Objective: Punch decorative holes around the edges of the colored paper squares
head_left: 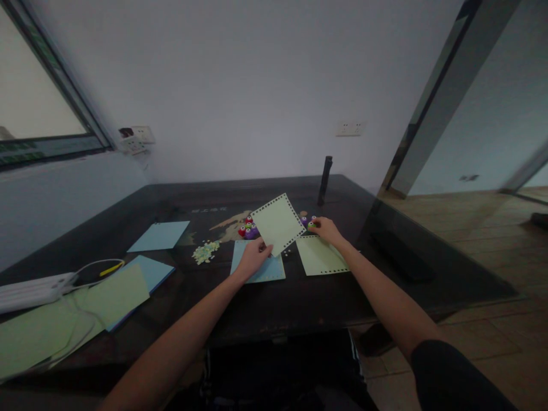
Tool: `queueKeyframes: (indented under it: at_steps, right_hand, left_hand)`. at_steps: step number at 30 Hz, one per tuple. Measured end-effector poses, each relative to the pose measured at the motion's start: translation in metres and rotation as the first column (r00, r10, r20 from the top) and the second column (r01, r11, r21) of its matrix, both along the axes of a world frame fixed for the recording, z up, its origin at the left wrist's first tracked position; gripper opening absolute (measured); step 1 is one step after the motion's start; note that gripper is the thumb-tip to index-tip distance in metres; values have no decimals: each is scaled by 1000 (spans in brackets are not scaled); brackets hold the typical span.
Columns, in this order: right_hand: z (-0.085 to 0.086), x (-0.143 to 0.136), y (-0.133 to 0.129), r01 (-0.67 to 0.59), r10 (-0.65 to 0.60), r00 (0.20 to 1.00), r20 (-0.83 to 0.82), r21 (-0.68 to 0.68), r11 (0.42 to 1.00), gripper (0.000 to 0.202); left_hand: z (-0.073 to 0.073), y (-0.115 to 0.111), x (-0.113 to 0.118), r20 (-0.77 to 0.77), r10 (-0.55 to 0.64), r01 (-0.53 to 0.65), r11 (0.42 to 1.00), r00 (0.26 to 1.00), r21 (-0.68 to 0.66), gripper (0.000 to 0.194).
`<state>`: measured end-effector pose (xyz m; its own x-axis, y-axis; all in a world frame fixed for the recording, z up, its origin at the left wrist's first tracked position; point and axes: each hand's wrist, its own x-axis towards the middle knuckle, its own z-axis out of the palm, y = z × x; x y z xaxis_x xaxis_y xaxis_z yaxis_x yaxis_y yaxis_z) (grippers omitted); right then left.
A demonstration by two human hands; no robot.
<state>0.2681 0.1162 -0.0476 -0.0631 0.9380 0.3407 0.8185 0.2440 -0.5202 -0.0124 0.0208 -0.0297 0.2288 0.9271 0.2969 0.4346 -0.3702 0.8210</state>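
Note:
A pale green sheet [277, 224] with small holes punched along its edges is raised and tilted, its lower corner pinched in my left hand [254, 258]. My right hand [326, 229] has its fingers closed on a small green punch [312, 226] beside the sheet's right corner. Purple punches [304, 220] stand just behind it. Red and purple punches [248, 229] sit behind the left edge of the raised sheet. Under my left hand lies a light blue sheet [268, 270]. Another pale green sheet with holes [321, 256] lies below my right hand.
Paper bits [206, 252] are heaped left of the blue sheet. Farther left lie a blue sheet [159, 236], stacked green sheets [120, 294], a white power strip [36, 291] and a yellow pen [111, 269]. A black upright object [325, 181] stands at the back; a dark flat object [401, 256] lies right.

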Motion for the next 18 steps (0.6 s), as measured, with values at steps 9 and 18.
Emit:
queueKeyframes:
  at_steps: [9,18]
  right_hand:
    - [-1,-10,-3,12,-12,1000,7,27,1000,21]
    - [7,-13,-12,91,-87,996,-36,120,989,19]
  left_hand:
    - [3,-2,2,14,3,-3,1000,1000,-25,18]
    - [0,0,1,7,-10,10,999,1000,-43,22]
